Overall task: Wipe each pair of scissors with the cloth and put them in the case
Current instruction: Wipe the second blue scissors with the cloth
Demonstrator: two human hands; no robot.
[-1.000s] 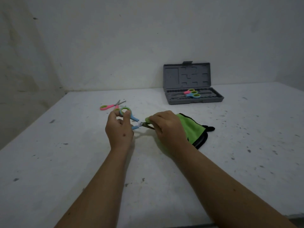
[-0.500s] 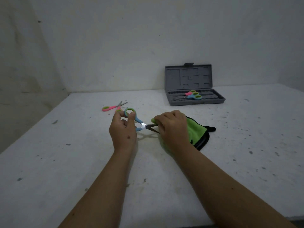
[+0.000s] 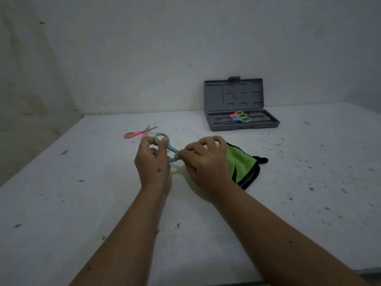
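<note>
My left hand (image 3: 151,164) holds blue scissors (image 3: 167,146) by their green-lined handle loops, a little above the table. My right hand (image 3: 204,162) pinches the green cloth (image 3: 240,164) around the blades, which are hidden inside the fold. The rest of the cloth, edged in black, trails to the right onto the table. Pink scissors (image 3: 137,133) lie half open on the table behind my left hand. The grey case (image 3: 243,125) stands open at the back right, with a pink pair (image 3: 236,114) and a blue pair (image 3: 242,120) inside.
The white table (image 3: 82,203) is speckled with dark marks and ends at a wall behind the case. Its left edge drops off beside a bare wall. The case lid (image 3: 234,96) stands upright.
My right hand has slid the cloth left along the blades toward the handles; the bare blades seen half a second ago are now covered. My left hand keeps its hold.
</note>
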